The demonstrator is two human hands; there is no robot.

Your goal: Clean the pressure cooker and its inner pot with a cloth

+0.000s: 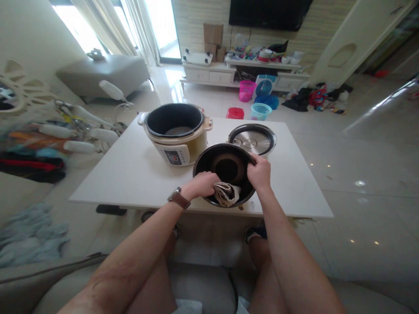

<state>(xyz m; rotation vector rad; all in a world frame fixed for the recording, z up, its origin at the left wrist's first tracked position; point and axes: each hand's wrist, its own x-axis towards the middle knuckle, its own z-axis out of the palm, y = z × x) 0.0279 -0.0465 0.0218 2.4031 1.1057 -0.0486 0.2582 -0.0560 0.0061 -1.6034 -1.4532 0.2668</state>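
A dark inner pot (225,152) is tilted toward me above the table's near edge. My right hand (259,173) grips its rim at the right side. In my left hand (203,184) is a folded beige cloth (227,194), bunched inside the pot against its near wall; the fingers are closed round it. Behind and to the left stands the electric pressure cooker (176,144), uncovered, with a dark inside and a control panel on its front. Its round metal lid (252,138) lies on the table just beyond the pot, partly covered by it.
The white table (114,174) has its near edge close to my knees. On the floor past it are a blue basket (261,111), a red stool or tub (235,113) and a pink basket (246,90). A white lamp (111,90) stands at the left.
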